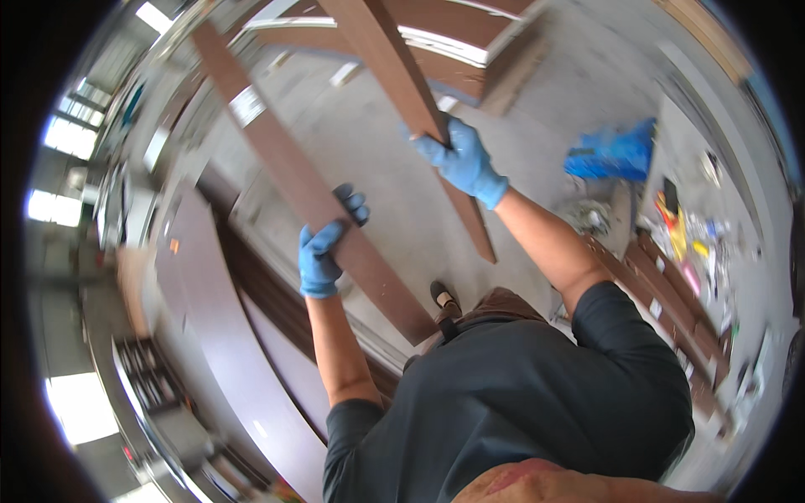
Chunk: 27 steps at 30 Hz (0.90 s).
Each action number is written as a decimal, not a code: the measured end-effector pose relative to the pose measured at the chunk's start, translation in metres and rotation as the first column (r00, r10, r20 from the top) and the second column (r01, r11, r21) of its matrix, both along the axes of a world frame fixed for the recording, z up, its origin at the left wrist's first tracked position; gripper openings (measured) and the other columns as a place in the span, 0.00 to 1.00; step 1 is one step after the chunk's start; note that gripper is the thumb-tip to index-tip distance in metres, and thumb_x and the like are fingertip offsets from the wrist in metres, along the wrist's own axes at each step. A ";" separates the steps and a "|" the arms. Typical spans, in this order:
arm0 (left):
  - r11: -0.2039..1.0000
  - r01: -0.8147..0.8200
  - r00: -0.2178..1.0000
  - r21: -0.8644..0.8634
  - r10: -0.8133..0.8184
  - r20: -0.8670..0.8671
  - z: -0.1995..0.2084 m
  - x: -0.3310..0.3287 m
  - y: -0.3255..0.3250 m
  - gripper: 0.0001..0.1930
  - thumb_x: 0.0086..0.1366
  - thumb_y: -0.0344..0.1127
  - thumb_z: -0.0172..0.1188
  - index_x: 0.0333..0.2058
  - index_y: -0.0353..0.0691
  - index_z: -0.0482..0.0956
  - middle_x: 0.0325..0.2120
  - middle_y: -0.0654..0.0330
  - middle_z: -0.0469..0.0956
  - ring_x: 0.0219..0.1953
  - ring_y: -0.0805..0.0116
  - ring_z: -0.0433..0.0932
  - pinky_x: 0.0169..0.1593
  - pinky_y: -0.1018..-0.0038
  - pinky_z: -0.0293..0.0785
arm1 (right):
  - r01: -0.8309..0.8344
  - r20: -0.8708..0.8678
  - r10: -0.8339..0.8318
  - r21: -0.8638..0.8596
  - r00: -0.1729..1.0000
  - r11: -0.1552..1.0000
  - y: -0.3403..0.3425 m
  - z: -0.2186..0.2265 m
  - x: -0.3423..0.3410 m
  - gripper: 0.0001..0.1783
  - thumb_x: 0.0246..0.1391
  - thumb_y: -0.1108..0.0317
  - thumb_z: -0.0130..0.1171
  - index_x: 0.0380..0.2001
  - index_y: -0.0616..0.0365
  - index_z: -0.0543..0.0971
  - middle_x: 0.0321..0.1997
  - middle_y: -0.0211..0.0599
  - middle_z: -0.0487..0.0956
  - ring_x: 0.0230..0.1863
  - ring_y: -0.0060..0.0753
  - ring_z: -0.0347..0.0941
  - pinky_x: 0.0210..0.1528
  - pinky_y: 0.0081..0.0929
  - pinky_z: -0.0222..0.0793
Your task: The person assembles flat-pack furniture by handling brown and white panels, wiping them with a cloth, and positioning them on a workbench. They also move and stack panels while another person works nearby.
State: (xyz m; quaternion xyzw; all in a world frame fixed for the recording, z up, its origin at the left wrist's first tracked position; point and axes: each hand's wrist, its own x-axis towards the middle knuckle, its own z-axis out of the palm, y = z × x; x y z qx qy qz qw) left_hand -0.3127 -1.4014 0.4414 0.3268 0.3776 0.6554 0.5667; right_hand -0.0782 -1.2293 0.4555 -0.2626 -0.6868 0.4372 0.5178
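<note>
Both my hands wear blue gloves. My left hand (323,251) is closed around a long, flat brown board (293,172) with a white label (247,106) near its far end. Its near end reaches down close to my waist. In my right hand (459,158) I grip a second long brown board (381,50), held on edge. That board slants from the top of the view down to a narrow end beside my right forearm. The two boards are apart, with grey floor showing between them.
Large brown panels (201,277) lie at my left. Ahead stands a stack of brown boards with white edging (453,50). A blue plastic bag (612,152) sits at the right, near a bench with scattered tools (671,210). More brown pieces (671,293) lie by my right elbow.
</note>
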 end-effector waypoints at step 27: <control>0.616 0.770 0.599 -0.164 -0.787 -0.148 -0.017 0.175 0.559 0.36 0.55 0.33 0.65 0.63 0.23 0.74 0.59 0.41 0.79 0.58 0.46 0.82 0.63 0.53 0.79 | 0.437 -0.213 -0.781 -0.729 0.587 0.527 0.427 -0.052 0.245 0.31 0.63 0.38 0.65 0.48 0.57 0.76 0.36 0.31 0.79 0.32 0.25 0.73 0.37 0.27 0.73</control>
